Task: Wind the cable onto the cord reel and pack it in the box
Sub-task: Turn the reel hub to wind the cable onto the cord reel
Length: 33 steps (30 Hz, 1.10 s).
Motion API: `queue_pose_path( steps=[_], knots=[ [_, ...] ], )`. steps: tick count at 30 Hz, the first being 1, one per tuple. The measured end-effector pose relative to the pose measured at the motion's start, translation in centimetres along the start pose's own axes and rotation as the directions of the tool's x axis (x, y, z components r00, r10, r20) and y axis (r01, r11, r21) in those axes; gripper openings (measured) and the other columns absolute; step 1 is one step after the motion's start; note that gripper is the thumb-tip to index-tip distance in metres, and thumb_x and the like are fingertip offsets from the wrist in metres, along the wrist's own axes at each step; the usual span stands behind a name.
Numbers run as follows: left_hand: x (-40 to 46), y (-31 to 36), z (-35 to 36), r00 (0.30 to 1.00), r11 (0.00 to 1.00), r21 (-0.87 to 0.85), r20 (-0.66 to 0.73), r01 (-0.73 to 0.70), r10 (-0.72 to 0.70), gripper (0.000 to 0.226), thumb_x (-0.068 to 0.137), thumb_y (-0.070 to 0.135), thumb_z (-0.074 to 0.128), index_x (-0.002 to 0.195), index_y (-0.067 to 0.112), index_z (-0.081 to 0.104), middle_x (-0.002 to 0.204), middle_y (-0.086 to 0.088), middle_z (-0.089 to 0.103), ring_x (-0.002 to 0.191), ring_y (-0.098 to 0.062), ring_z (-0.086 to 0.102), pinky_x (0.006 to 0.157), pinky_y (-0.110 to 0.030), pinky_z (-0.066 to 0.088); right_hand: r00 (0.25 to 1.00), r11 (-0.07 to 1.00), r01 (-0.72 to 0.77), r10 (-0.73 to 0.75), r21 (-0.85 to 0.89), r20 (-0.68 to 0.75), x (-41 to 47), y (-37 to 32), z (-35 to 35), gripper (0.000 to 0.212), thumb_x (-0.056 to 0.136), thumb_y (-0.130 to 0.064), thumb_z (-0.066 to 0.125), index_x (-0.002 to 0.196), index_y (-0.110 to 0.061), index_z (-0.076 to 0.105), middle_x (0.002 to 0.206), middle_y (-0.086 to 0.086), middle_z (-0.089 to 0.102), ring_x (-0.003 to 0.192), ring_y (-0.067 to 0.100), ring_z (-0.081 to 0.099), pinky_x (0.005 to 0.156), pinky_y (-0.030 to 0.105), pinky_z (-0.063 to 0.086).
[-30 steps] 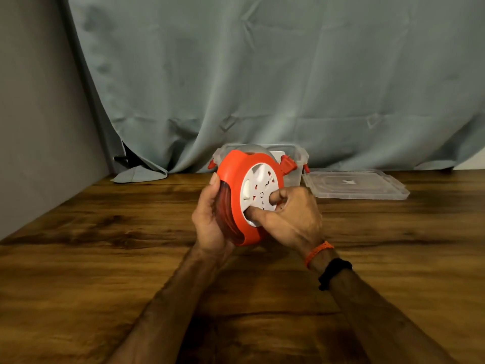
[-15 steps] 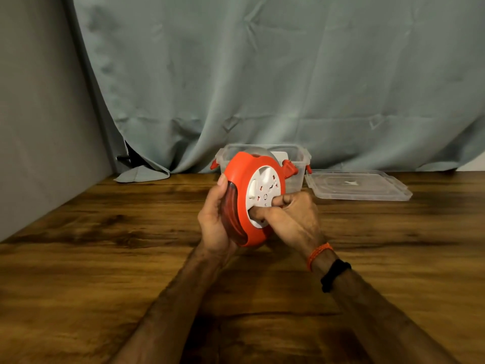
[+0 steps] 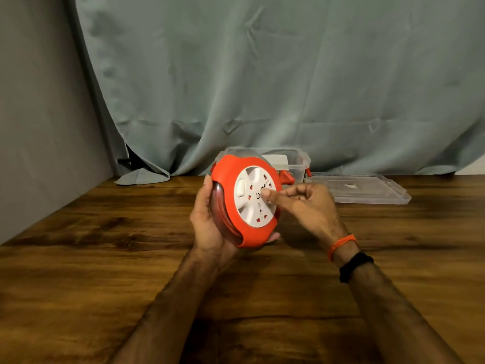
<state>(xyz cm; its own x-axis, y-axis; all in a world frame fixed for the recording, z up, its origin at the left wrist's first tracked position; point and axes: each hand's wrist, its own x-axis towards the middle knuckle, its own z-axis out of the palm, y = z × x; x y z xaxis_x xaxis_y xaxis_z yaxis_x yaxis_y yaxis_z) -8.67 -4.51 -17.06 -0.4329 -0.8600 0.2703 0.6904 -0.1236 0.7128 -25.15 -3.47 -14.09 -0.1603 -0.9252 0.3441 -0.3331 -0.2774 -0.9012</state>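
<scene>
Held upright above the wooden tabletop (image 3: 105, 258), just before the box: a round cord reel (image 3: 246, 200) in smooth orange plastic, white disc face dotted with small red socket openings and shallow oval dimples; through a clear, glossy side wall, coils of orange cable (image 3: 223, 214) wound inside. Cupped from behind and beneath by the left hand (image 3: 210, 227), palm on the clear wall, fingers curled under the lower rim, fingertip showing over the top edge; a firm grip on the reel. Touching the white face near its centre: one finger of the right hand (image 3: 307, 206), other fingers loosely curled, nothing held. Around the right wrist, an orange thread band (image 3: 341, 245) and a black strap (image 3: 355, 266). Directly behind the reel, a clear rectangular plastic box (image 3: 296, 164) with red clips, open-topped, something white inside; just beside it on the right, lying flat, its clear ridged lid (image 3: 367, 190). Behind all, a creased grey-green cloth curtain (image 3: 262, 88); dark grain streaks across the tabletop.
</scene>
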Motion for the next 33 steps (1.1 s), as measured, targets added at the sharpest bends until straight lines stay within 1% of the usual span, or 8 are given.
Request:
queue_pose_path(
  steps=[4,9,12,15,20,25,30,33],
  knots=[
    [-0.1,0.0,-0.2,0.999,0.999,-0.031,0.044,0.012,-0.011,0.076,0.074,0.077,0.048,0.129,0.027,0.063,0.132,-0.015,0.063,0.119,-0.047,0.056,0.085,-0.086,0.03,0.968,0.998,-0.046,0.037,-0.031,-0.247,0.8,0.7,0.0,0.029,0.069,-0.051,0.078,0.078,-0.025,0.068,0.083,-0.009,0.072,0.081,0.007,0.066,0.074,0.027,0.053],
    [-0.1,0.0,-0.8,0.988,0.989,-0.135,0.15,0.055,-0.035,0.073,0.083,0.076,0.041,0.133,0.026,0.059,0.134,-0.015,0.061,0.12,-0.045,0.057,0.085,-0.079,0.04,0.975,0.951,-0.21,0.221,0.227,-0.026,0.9,1.6,1.0,0.045,0.083,-0.039,0.071,0.121,-0.015,0.062,0.115,0.003,0.07,0.103,0.019,0.066,0.094,0.04,0.053],
    [0.1,0.0,-1.0,0.947,0.974,-0.132,0.29,0.186,-0.142,0.079,0.083,0.08,0.038,0.14,0.027,0.05,0.144,-0.015,0.051,0.131,-0.047,0.044,0.097,-0.086,0.014,0.989,0.903,-0.138,0.147,0.406,0.008,0.4,1.2,1.7,0.034,0.091,-0.024,0.063,0.124,-0.015,0.06,0.115,0.005,0.071,0.099,0.019,0.07,0.08,0.032,0.058],
    [-0.1,0.2,-1.1,0.891,0.967,-0.157,0.441,0.199,-0.111,0.087,0.089,0.079,0.023,0.151,0.019,0.031,0.155,-0.02,0.031,0.142,-0.046,0.025,0.108,-0.075,0.0,0.998,0.9,-0.034,0.05,0.434,-0.024,0.0,0.9,2.4,0.043,0.095,-0.017,0.058,0.137,-0.025,0.051,0.121,-0.003,0.068,0.109,0.017,0.066,0.091,0.042,0.056],
    [0.3,0.3,-1.4,0.848,0.938,-0.232,0.519,0.257,-0.103,0.097,0.086,0.082,0.006,0.153,0.014,0.021,0.159,-0.022,0.023,0.146,-0.042,0.017,0.112,-0.063,0.012,1.0,0.895,0.027,-0.023,0.446,-0.014,-0.2,0.9,2.4,0.055,0.094,-0.014,0.058,0.145,-0.03,0.041,0.136,-0.004,0.058,0.118,0.017,0.06,0.096,0.043,0.054],
    [-0.7,0.7,-1.9,0.921,0.91,-0.283,0.332,0.303,-0.204,0.09,0.078,0.082,0.044,0.143,0.021,0.048,0.149,-0.025,0.041,0.136,-0.052,0.034,0.101,-0.082,0.015,1.0,0.853,-0.005,-0.004,0.523,0.016,-0.3,1.4,2.5,0.059,0.092,-0.01,0.06,0.145,-0.027,0.041,0.137,-0.005,0.056,0.108,0.011,0.066,0.077,0.027,0.059],
    [-2.1,2.2,-1.0,0.951,0.924,-0.253,-0.041,0.286,-0.306,0.084,0.077,0.08,0.046,0.122,0.013,0.068,0.132,-0.032,0.057,0.115,-0.059,0.054,0.086,-0.084,0.033,0.993,0.814,-0.107,0.111,0.572,0.028,-0.6,1.3,3.7,0.057,0.09,-0.005,0.063,0.142,-0.019,0.045,0.135,0.008,0.059,0.116,0.024,0.062,0.098,0.048,0.051],
    [-3.1,3.4,-0.7,0.909,0.956,-0.219,-0.328,0.193,-0.258,0.073,0.086,0.066,0.047,0.12,0.005,0.069,0.123,-0.031,0.064,0.11,-0.052,0.061,0.092,-0.069,0.045,0.981,0.762,-0.167,0.194,0.626,0.025,-0.9,1.0,4.6,0.053,0.091,-0.002,0.06,0.14,-0.018,0.049,0.126,0.011,0.065,0.109,0.031,0.066,0.094,0.055,0.052]
  ],
)
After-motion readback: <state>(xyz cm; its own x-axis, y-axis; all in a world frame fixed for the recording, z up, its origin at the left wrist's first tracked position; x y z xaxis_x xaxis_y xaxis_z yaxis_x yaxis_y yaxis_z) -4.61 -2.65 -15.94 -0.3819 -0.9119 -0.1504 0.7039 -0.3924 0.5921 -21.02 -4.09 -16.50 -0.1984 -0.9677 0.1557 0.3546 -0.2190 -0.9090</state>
